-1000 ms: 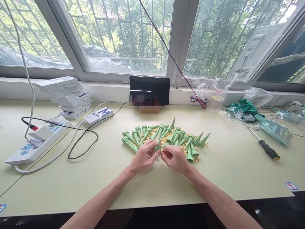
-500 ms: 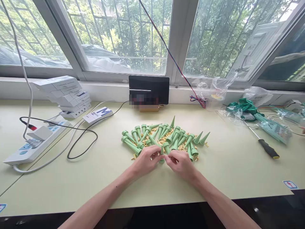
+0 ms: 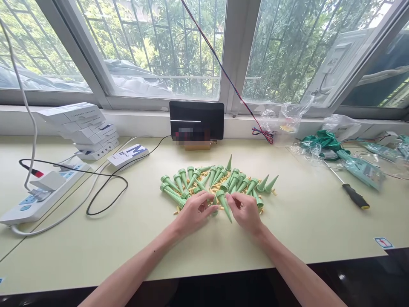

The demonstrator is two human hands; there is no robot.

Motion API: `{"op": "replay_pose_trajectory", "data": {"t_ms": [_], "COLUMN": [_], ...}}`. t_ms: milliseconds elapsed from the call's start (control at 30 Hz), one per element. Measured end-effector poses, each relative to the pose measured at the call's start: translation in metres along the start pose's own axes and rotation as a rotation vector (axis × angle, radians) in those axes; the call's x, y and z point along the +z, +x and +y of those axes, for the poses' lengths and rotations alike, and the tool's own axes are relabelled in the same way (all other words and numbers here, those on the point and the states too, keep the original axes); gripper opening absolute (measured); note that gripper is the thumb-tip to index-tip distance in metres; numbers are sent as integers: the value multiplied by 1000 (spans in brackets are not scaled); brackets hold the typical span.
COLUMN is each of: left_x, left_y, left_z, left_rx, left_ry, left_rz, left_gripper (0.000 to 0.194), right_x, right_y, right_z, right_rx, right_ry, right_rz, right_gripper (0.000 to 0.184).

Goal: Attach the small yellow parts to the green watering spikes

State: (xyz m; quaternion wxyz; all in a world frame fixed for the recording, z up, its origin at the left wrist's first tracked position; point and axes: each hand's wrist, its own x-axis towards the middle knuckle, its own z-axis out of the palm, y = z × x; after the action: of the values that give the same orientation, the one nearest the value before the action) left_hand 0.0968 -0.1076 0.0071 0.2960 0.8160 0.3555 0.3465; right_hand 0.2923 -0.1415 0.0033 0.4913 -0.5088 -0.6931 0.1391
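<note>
My left hand [image 3: 198, 209] is closed round a small green plastic cone spike [image 3: 215, 209], mostly hidden by the fingers. A yellow peg pokes out beside its thumb. My right hand [image 3: 245, 209] is curled with thumb and forefinger together; whatever is in that pinch, if anything, is hidden. Just left of its fingertips, another green spike [image 3: 225, 207] lies with its ridged cap away from me and its point toward me. Behind both hands spreads a pile of green spikes [image 3: 182, 177], mixed with many small yellow pegs [image 3: 218, 186].
A tablet [image 3: 196, 119] leans at the back. On the left are a power strip [image 3: 41, 192], looping cables, stacked white boxes [image 3: 86, 128] and a flat box [image 3: 128, 154]. To the right lie a screwdriver [image 3: 355, 196] and plastic bags [image 3: 361, 168].
My right hand has drawn away from the spike in my left hand, slightly up and right. The spike lying between the hands now shows in full. The view has shifted slightly.
</note>
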Motion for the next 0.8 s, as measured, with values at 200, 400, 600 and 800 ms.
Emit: {"op": "replay_pose_trajectory", "data": {"t_ms": [200, 400, 600, 800], "left_x": [-7, -2, -7, -14], "left_y": [1, -3, 0, 5], "left_z": [1, 2, 0, -1], "left_rx": [36, 93, 81, 2], "left_ry": [-55, -17, -27, 47], "left_rz": [61, -59, 82, 281], "left_gripper": [19, 28, 23, 16], "right_x": [-1, -2, -1, -5], "right_y": [1, 2, 1, 13], "right_z": [-1, -3, -3, -4], "right_rx": [32, 34, 43, -21], "right_ry": [47, 54, 72, 21], "right_rz": [-8, -11, 10, -10], "right_gripper": [35, 32, 25, 14]}}
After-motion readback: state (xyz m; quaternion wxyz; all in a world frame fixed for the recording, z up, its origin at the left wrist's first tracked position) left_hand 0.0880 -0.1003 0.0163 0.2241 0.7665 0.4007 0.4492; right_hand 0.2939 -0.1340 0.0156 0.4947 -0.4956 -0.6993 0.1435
